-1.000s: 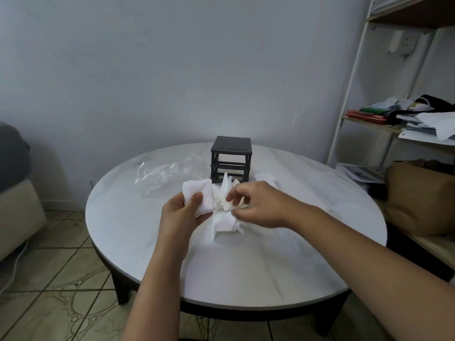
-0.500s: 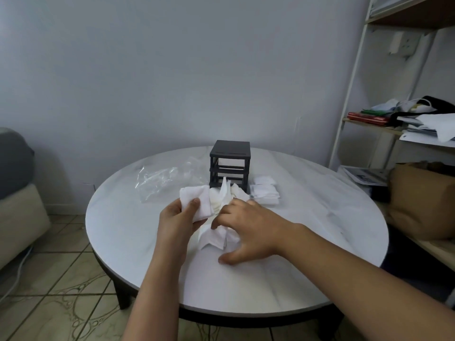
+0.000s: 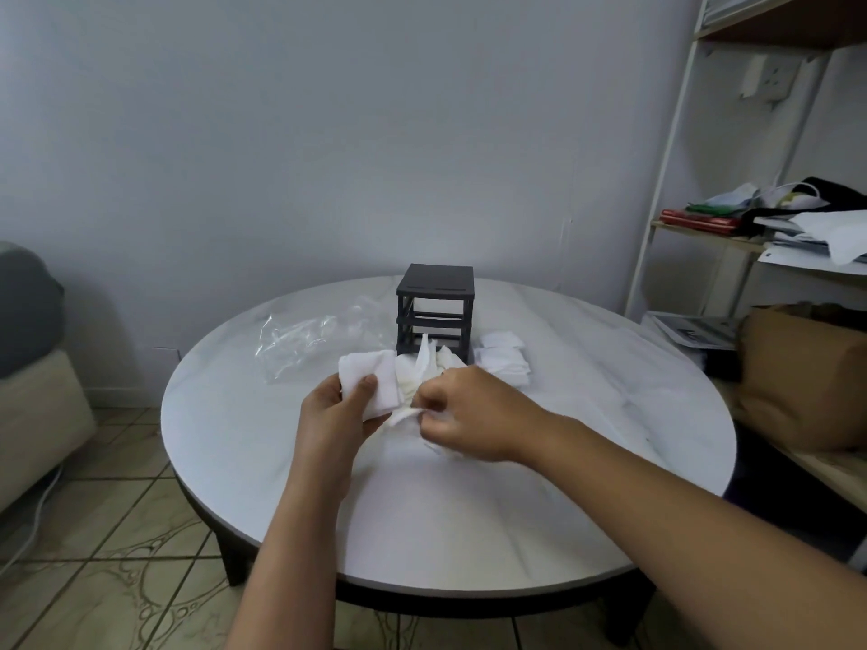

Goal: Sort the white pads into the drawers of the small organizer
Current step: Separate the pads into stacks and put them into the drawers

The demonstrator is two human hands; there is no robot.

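A small black organizer [image 3: 435, 312] stands at the back of the round white table [image 3: 469, 509]; its frame looks hollow, with no drawers showing in front. My left hand [image 3: 334, 412] holds a stack of white pads [image 3: 370, 375] under its thumb. My right hand [image 3: 462, 417] pinches a single white pad [image 3: 402, 415] at its edge, just right of the stack. A loose heap of white pads [image 3: 429, 363] lies between my hands and the organizer. A neater pile of white pads [image 3: 504, 361] rests to the organizer's right.
A crumpled clear plastic bag [image 3: 305, 337] lies left of the organizer. A white shelf unit [image 3: 666, 180] with papers and a brown bag [image 3: 807, 372] stands at the right. A sofa [image 3: 33, 391] sits at the left over tiled floor.
My right hand went down flat onto the heap, then lifted with one pad pinched and came toward the left hand's stack. My left hand stayed put.
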